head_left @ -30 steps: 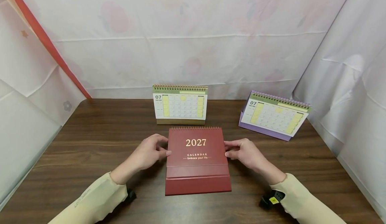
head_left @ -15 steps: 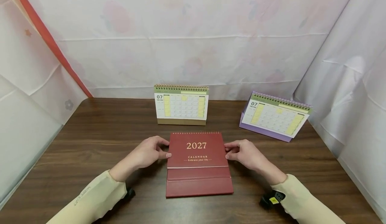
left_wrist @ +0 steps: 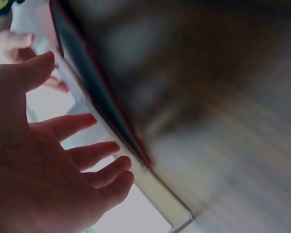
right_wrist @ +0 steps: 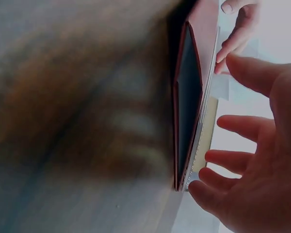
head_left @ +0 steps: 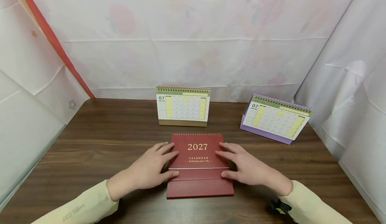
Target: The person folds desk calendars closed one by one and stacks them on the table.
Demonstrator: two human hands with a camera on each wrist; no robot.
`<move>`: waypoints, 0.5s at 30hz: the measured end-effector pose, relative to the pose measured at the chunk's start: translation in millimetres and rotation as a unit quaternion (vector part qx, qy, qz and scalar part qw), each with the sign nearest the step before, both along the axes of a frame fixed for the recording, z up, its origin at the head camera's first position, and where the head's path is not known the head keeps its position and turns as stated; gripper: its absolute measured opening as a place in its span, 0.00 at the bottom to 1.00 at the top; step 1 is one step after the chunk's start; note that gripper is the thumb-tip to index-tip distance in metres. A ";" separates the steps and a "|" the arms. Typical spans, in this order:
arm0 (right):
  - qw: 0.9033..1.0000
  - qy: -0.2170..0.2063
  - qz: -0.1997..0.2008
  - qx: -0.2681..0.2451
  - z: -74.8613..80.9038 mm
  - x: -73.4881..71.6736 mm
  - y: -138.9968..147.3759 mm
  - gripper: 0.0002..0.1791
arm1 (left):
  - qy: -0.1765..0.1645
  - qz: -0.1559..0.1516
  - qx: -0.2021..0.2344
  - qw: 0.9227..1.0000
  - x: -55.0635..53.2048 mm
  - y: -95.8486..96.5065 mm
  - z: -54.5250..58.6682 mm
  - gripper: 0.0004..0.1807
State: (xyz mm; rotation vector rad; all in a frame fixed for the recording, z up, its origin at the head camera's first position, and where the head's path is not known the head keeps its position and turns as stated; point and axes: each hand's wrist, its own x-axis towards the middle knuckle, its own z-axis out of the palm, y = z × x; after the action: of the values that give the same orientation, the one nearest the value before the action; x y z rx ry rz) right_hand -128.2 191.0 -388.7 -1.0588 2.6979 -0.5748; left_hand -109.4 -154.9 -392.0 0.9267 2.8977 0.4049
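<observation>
A red 2027 desk calendar [head_left: 196,175] lies low on the table in the head view, gold lettering on its cover and its spiral edge facing away. From the side, in the right wrist view, the calendar [right_wrist: 188,97] shows a narrow dark gap between cover and base. My left hand [head_left: 150,167] is at its left side, fingers spread and fingertips over the edge. Mirroring it, my right hand [head_left: 251,167] reaches over the right edge with spread fingers. Whether the fingertips touch the cover I cannot tell. Neither the left hand [left_wrist: 63,165] nor the right hand [right_wrist: 262,165] grips anything.
Behind the red calendar stands a gold-based desk calendar [head_left: 183,106] showing month 07. A purple-based desk calendar [head_left: 275,118] stands angled at the back right. The wooden table [head_left: 99,143] is bordered by white printed cloth [head_left: 193,39] at the back and sides.
Both hands held the red calendar's side edges; they have let go and now spread their fingers over its sides. The spiral edge has come lower and a little nearer to me.
</observation>
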 end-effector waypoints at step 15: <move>0.995 -0.008 0.070 0.071 -8.0 28.1 -1.5 0.38 | 0.067 -0.123 -0.086 0.986 26.6 3.7 -11.8 0.35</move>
State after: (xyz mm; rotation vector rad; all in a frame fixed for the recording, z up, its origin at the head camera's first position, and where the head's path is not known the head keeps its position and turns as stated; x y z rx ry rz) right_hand -100.1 189.5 -396.7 -1.1866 2.5799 -0.3591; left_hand -82.8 -151.2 -403.9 1.3060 2.8245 0.0756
